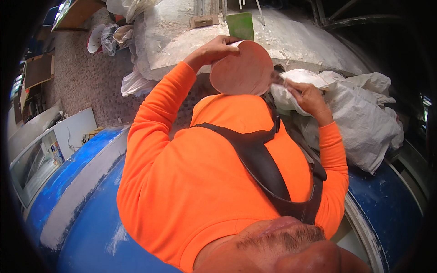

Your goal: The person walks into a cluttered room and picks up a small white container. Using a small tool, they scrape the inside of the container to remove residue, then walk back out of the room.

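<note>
My left hand [214, 51] grips the upper left edge of a round, pinkish-brown clay-like piece [241, 70] with a pale rim, thumb and fingers closed around it. The piece is tilted with its broad face toward me, in front of my waist. At its right side is my right hand [310, 100], fingers pinched together. A small dark brush-like tool [276, 77] sticks out from these fingers and meets or nearly meets the piece's right edge. Motion blurs the tool, so its exact kind does not show.
A pale, dusty work surface [182, 43] spans the far side, with a green board [241, 26] and a small wooden block [204, 21] on it. White sacks [359, 113] are heaped at the right. Blue painted panels [91, 218] lie close behind me; plastic bags [109, 38] rest far left.
</note>
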Demonstrator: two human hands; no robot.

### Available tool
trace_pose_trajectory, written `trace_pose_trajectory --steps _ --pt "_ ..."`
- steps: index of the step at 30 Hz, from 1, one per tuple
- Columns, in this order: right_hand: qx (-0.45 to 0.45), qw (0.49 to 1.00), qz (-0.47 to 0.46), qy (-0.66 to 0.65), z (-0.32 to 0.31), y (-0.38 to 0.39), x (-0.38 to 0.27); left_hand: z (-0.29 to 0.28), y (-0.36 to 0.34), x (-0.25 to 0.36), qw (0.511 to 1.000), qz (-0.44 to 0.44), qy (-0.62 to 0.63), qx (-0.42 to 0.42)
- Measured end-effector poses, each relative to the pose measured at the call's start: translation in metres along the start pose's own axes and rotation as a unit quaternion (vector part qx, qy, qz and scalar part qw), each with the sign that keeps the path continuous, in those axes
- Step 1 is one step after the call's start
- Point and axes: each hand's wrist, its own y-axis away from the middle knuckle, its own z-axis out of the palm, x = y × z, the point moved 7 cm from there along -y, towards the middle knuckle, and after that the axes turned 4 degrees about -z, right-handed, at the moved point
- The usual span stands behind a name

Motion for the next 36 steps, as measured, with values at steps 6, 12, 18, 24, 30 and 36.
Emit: trace_pose_trajectory --steps 6,12,18,24,30,36 --pt "0.043 0.990 0.037 0.132 -0.033 -0.014 -0.018 0.000 0.000 0.006 1.000 -0.006 0.014 0.001" --pt "0.029 0.993 0.039 0.107 -0.026 -0.010 -0.008 0.001 0.006 0.014 1.000 0.007 -0.008 0.013" --pt "-0.001 0.999 -0.032 -0.010 0.003 0.000 0.008 0.003 0.004 0.011 1.000 0.005 -0.017 0.003" --pt "0.122 0.942 -0.144 0.277 -0.035 -0.042 -0.041 0.006 -0.003 0.013 1.000 0.001 -0.011 -0.008" --pt "-0.041 0.997 -0.038 0.055 0.004 -0.023 0.013 0.006 0.009 0.016 1.000 0.018 -0.012 0.000" --pt "0.077 0.971 -0.056 0.218 -0.038 -0.051 -0.047 0.001 0.002 0.014 0.999 0.035 -0.022 0.017"
